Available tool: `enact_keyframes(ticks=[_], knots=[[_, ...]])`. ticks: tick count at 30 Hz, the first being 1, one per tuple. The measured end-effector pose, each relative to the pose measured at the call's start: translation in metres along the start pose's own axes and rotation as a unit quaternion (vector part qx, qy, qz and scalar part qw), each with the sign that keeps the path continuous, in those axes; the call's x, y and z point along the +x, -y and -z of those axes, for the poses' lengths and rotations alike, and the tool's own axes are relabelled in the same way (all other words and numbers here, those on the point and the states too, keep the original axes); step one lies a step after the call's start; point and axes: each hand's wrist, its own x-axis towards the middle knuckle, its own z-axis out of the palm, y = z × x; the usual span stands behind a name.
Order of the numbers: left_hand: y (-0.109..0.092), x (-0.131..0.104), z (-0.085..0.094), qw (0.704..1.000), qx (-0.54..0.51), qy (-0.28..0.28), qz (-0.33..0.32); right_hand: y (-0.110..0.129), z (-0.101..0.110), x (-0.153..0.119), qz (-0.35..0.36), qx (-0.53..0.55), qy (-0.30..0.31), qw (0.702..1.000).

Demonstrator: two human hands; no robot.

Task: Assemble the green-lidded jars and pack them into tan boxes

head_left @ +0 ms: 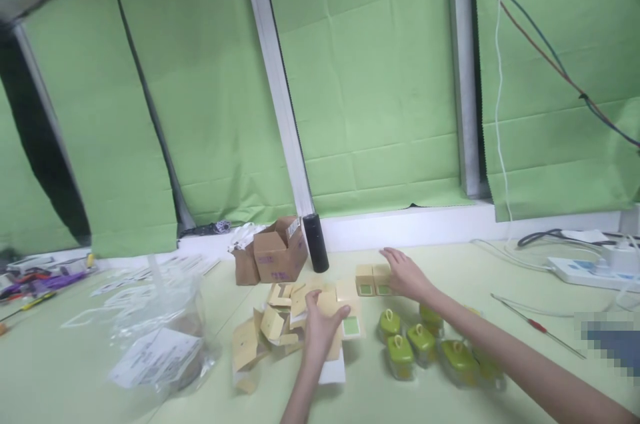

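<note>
The left hand grasps a flat carton from the pile, while the right hand rests released on two folded small boxes near the table's far edge.

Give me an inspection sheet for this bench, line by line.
Surface: pale green table.
Job's things: flat yellow cartons piled; two folded boxes; green-lidded containers.
Clutter: brown cardboard box, black cylinder, plastic bags, tools.
Grips: left hand on the carton pile; right hand at the folded boxes.
Cables: power strip, wall wires.
Surroundings: green cloth backdrop.
</note>
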Motion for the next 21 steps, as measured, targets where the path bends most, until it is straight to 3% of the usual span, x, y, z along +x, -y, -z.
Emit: enact_keyframes(ticks=[5,8,11,14,17,21], knots=[[-0.006,-0.002,0.012,0.981,0.174,0.015,-0.081,-0.036,-0.003,0.017,-0.114,0.034,0.116,0.986],[-0.016,-0.007,0.006,0.963,0.235,-0.001,-0.135,-0.040,0.009,0.013,-0.140,0.055,0.128,0.980],[-0.028,-0.014,-0.014,0.931,0.290,0.044,-0.216,-0.030,0.030,0.001,-0.143,0.077,0.112,0.980],[-0.040,-0.025,-0.038,0.901,0.258,0.175,-0.301,-0.007,0.051,-0.019,-0.122,0.115,0.098,0.981],[-0.049,-0.034,-0.055,0.891,0.190,0.272,-0.311,0.018,0.072,-0.042,-0.091,0.152,0.081,0.981],[-0.043,-0.038,-0.060,0.895,0.153,0.282,-0.310,0.036,0.094,-0.065,-0.061,0.200,0.075,0.975]])
